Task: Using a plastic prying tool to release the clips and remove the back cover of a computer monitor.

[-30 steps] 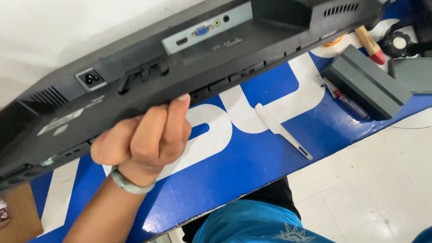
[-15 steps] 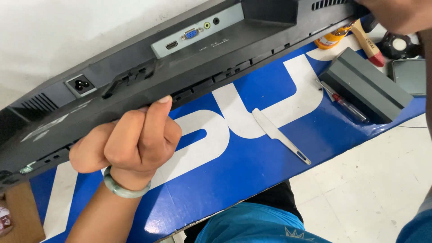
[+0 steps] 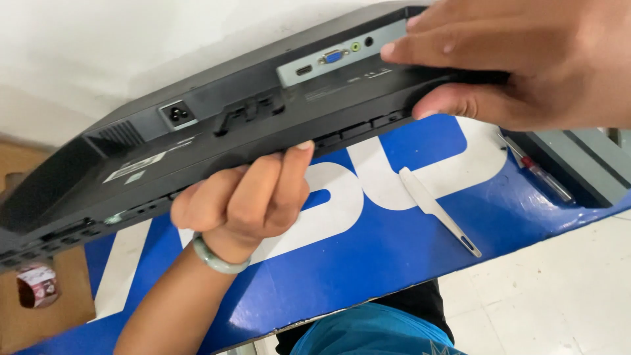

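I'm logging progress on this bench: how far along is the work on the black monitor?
Done: the monitor is tipped up off the blue mat, its port side facing the camera, and no stand shows. In hand: the left hand pulls at the lower seam while the right hand grips the edge. Left: the back cover looks seated; the white pry tool and screwdriver lie unused.

The right hand (image 3: pixel 526 62), absent a second ago and only glimpsed at the top corner half a second ago, is now seen clamped on the right end of the black monitor (image 3: pixel 217 141), fingers above and thumb beneath. The tools at the right are largely hidden by it. The left hand (image 3: pixel 246 197) is shifted slightly along the lower edge.
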